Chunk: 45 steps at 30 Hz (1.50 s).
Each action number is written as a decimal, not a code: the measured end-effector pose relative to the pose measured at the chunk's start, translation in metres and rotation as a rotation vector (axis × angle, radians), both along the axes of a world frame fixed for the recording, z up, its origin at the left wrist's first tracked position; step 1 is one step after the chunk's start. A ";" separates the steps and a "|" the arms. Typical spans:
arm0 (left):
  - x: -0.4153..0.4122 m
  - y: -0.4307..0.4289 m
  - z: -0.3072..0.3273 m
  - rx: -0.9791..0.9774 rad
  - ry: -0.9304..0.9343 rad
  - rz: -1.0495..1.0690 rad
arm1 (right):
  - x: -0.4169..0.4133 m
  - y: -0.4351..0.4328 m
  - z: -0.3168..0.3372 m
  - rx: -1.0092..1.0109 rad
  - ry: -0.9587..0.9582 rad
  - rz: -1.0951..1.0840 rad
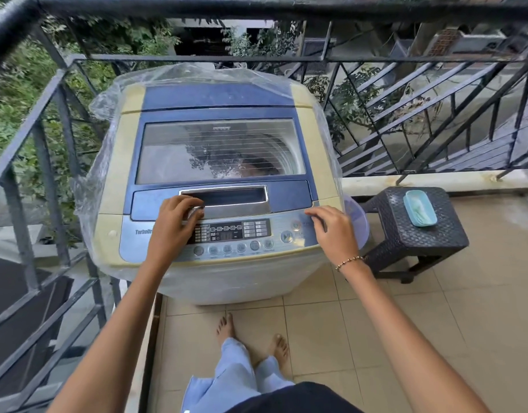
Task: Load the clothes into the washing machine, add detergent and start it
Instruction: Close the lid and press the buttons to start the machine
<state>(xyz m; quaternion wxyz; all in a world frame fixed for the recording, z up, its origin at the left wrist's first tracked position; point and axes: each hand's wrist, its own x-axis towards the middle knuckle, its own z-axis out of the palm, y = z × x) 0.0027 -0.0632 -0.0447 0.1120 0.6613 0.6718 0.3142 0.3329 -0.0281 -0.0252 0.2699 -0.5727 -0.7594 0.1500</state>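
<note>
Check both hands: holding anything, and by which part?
Left hand grips the lid handle at its left end, fingers curled over its front lip. Right hand holds nothing I can see; fingertips rest on the right corner of the control panel.

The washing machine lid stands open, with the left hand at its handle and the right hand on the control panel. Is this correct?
No. The head view shows the lid shut and flat; left hand and right hand are as you say.
</note>
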 end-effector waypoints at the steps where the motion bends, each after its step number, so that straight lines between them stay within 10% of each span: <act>1: -0.001 -0.004 -0.001 0.016 0.013 0.021 | 0.001 -0.002 -0.001 0.009 -0.002 -0.006; 45: -0.011 -0.025 -0.017 0.039 0.145 0.138 | -0.014 -0.025 -0.031 0.207 -0.171 0.109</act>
